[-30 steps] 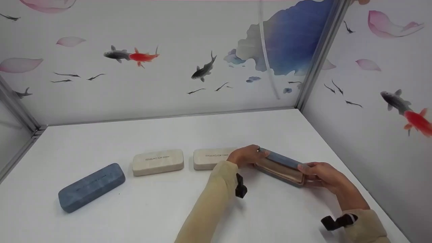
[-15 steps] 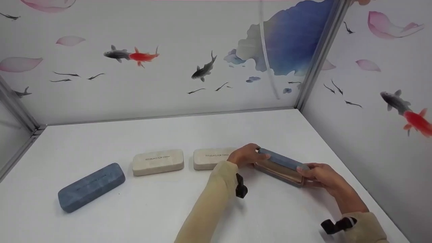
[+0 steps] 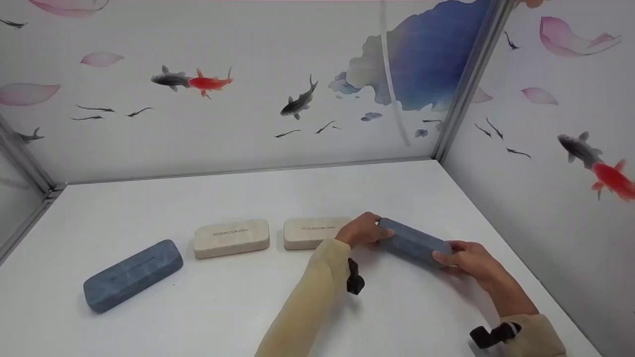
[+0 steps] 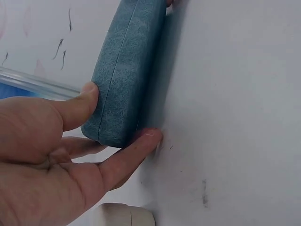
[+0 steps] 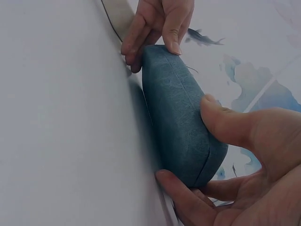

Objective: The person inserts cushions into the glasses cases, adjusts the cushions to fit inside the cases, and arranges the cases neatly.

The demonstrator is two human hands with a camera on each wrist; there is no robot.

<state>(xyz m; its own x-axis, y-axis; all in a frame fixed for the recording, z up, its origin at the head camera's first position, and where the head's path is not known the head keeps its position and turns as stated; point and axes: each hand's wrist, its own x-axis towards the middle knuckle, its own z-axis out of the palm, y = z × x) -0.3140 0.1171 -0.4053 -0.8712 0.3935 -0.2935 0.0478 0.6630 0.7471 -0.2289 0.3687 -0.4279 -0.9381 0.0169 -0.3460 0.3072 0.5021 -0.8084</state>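
A blue glasses case [image 3: 414,243] with a marbled surface lies at the right of the table, its lid down. My left hand [image 3: 364,229] grips its far left end, thumb on top and fingers beneath. At the near right end my right hand [image 3: 471,260] holds it the same way. In the left wrist view the seam of the case [image 4: 117,70] runs closed along its side. The right wrist view shows the case [image 5: 176,117] close over the white table, with both hands at its ends.
A cream case [image 3: 317,233] stands just left of my left hand, partly behind it. Farther left are another cream case [image 3: 231,239] and a second blue case [image 3: 134,275]. Printed wall panels [image 3: 248,148] border the white table [image 3: 223,317] at the back and right.
The blue case between my hands was partly open with its tan lining showing; its lid has come down and the lining is now hidden. Both hands stay at its ends.
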